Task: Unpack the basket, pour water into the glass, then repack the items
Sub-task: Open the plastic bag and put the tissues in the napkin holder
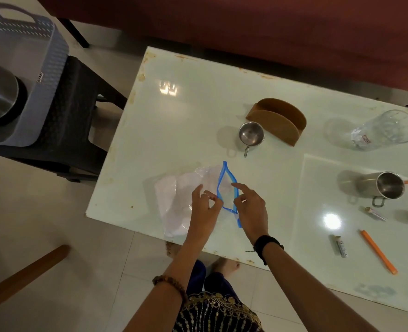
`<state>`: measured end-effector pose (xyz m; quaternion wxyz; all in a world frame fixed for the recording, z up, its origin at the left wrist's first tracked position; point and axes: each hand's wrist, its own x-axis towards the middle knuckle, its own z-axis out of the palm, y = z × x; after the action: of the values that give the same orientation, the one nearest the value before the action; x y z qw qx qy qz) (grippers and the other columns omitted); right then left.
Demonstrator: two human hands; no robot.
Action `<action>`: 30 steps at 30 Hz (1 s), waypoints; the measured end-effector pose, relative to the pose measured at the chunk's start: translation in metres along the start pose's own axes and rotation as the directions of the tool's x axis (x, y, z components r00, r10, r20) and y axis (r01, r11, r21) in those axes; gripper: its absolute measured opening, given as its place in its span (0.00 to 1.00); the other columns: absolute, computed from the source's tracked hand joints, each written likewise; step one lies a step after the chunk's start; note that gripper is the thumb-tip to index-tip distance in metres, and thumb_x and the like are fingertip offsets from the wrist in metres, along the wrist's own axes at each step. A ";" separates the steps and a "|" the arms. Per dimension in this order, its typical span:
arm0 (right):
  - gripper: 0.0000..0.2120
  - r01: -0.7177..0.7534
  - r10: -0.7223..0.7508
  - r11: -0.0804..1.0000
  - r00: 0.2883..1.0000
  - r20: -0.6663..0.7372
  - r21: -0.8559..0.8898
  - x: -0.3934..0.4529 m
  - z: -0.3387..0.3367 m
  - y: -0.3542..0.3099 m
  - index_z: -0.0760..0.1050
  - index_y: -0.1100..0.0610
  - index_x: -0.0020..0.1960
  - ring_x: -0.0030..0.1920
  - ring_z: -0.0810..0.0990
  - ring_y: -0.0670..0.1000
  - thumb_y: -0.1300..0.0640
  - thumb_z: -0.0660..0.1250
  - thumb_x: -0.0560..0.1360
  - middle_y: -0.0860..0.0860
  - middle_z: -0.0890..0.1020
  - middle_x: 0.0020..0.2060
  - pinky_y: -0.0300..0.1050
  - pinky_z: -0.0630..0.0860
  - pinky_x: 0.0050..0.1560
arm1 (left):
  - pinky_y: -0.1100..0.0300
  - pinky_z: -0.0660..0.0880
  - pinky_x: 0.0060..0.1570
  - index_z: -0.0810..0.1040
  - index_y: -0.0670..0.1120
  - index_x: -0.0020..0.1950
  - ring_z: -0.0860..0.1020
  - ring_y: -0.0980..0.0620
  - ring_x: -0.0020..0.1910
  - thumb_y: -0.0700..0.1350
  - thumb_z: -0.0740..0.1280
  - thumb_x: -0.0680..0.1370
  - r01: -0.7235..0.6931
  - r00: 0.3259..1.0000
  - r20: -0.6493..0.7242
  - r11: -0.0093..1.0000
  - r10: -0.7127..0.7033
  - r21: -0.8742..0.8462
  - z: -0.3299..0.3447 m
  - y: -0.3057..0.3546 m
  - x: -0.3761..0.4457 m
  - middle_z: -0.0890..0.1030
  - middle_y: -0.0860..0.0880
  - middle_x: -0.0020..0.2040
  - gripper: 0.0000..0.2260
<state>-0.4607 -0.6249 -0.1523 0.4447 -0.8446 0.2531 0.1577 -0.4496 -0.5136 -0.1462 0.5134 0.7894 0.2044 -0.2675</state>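
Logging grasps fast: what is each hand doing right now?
Left hand: pinching the zip bag's blue mouth edge on its side.
Right hand: gripping the opposite blue edge, forefinger extended.

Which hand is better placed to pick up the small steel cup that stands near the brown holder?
The right hand, probably. It is at the right side of the bag's blue opening, nearer the small steel cup. The left hand pinches the bag's left edge and would have to cross over.
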 end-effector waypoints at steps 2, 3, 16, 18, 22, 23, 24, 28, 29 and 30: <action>0.20 -0.032 0.032 0.999 0.999 -0.002 0.005 0.000 0.002 -0.001 0.72 0.52 0.65 0.45 0.78 0.53 0.65 0.57 0.76 0.56 0.79 0.48 0.45 0.76 0.42 | 0.75 0.58 0.52 0.70 0.51 0.39 0.60 0.53 0.71 0.41 0.63 0.77 0.011 1.000 0.004 1.000 -0.011 -0.014 -0.002 0.000 -0.001 0.58 0.48 0.74 0.08; 0.20 -0.051 0.051 0.999 0.999 -0.006 0.016 0.001 0.003 -0.002 0.72 0.53 0.66 0.46 0.77 0.53 0.65 0.57 0.77 0.56 0.79 0.49 0.44 0.75 0.43 | 0.73 0.58 0.54 0.70 0.53 0.38 0.59 0.53 0.72 0.41 0.64 0.77 0.017 1.000 0.008 1.000 -0.017 -0.023 -0.003 0.001 -0.001 0.58 0.49 0.74 0.10; 0.15 -0.112 0.113 0.971 0.994 -0.007 -0.210 0.020 0.017 -0.026 0.78 0.58 0.54 0.56 0.72 0.56 0.50 0.68 0.73 0.56 0.75 0.52 0.52 0.73 0.54 | 0.64 0.58 0.58 0.73 0.52 0.40 0.65 0.58 0.65 0.44 0.64 0.77 0.034 0.999 0.045 0.973 -0.025 -0.228 -0.012 0.000 0.001 0.64 0.53 0.72 0.07; 0.12 -0.089 0.086 0.978 0.996 -0.023 -0.190 0.021 0.019 -0.028 0.78 0.59 0.52 0.55 0.71 0.56 0.53 0.69 0.72 0.56 0.74 0.53 0.51 0.73 0.53 | 0.64 0.58 0.59 0.73 0.52 0.40 0.64 0.57 0.68 0.43 0.64 0.77 0.027 0.999 0.024 0.974 -0.022 -0.223 -0.012 0.001 0.002 0.65 0.53 0.71 0.07; 0.10 -0.009 -0.005 0.994 0.992 -0.127 -0.106 0.015 0.014 -0.028 0.77 0.61 0.49 0.50 0.67 0.50 0.56 0.70 0.71 0.53 0.72 0.52 0.45 0.70 0.52 | 0.65 0.58 0.61 0.73 0.52 0.40 0.63 0.56 0.70 0.43 0.64 0.77 0.021 1.000 0.010 0.975 -0.020 -0.219 -0.011 0.003 0.005 0.65 0.50 0.72 0.07; 0.10 0.026 -0.039 0.996 0.987 -0.153 -0.086 0.012 0.011 -0.027 0.76 0.61 0.48 0.49 0.66 0.49 0.57 0.70 0.71 0.53 0.71 0.51 0.43 0.69 0.51 | 0.65 0.59 0.60 0.73 0.52 0.39 0.63 0.57 0.69 0.42 0.64 0.77 0.019 1.000 0.014 0.975 -0.016 -0.223 -0.010 0.004 0.005 0.64 0.50 0.72 0.08; 0.09 0.063 -0.074 0.996 0.982 -0.172 -0.069 0.010 0.009 -0.026 0.76 0.62 0.48 0.49 0.67 0.49 0.59 0.70 0.71 0.52 0.70 0.50 0.41 0.69 0.51 | 0.67 0.59 0.58 0.73 0.53 0.38 0.64 0.60 0.67 0.42 0.64 0.77 0.014 1.000 0.021 0.974 -0.010 -0.224 -0.010 0.005 0.006 0.64 0.50 0.72 0.09; 0.06 0.170 -0.175 0.985 0.958 -0.229 -0.042 0.001 -0.001 -0.021 0.73 0.62 0.45 0.47 0.71 0.51 0.63 0.69 0.71 0.50 0.68 0.46 0.43 0.72 0.48 | 0.69 0.59 0.56 0.72 0.52 0.39 0.63 0.68 0.61 0.42 0.63 0.77 -0.015 0.999 0.036 0.973 0.024 -0.230 -0.005 0.010 0.007 0.62 0.52 0.73 0.08; 0.05 0.187 -0.202 0.979 0.949 -0.243 -0.085 0.000 -0.003 -0.019 0.73 0.62 0.45 0.46 0.71 0.51 0.63 0.69 0.71 0.50 0.68 0.46 0.43 0.72 0.48 | 0.67 0.59 0.58 0.72 0.51 0.39 0.63 0.68 0.61 0.43 0.64 0.77 -0.023 0.999 0.035 0.973 0.032 -0.232 -0.004 0.011 0.007 0.63 0.53 0.73 0.07; 0.05 0.197 -0.228 0.970 0.940 -0.255 -0.143 0.000 -0.004 -0.018 0.74 0.62 0.45 0.45 0.70 0.50 0.62 0.69 0.71 0.52 0.70 0.46 0.43 0.71 0.48 | 0.65 0.59 0.61 0.73 0.51 0.40 0.63 0.67 0.64 0.43 0.64 0.77 -0.026 0.999 0.037 0.971 0.036 -0.239 -0.002 0.013 0.007 0.62 0.53 0.73 0.07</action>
<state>-0.4508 -0.6199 -0.1379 0.3711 -0.9047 0.2091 0.0067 -0.4364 -0.5163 -0.1408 0.6128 0.7194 0.2119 -0.2491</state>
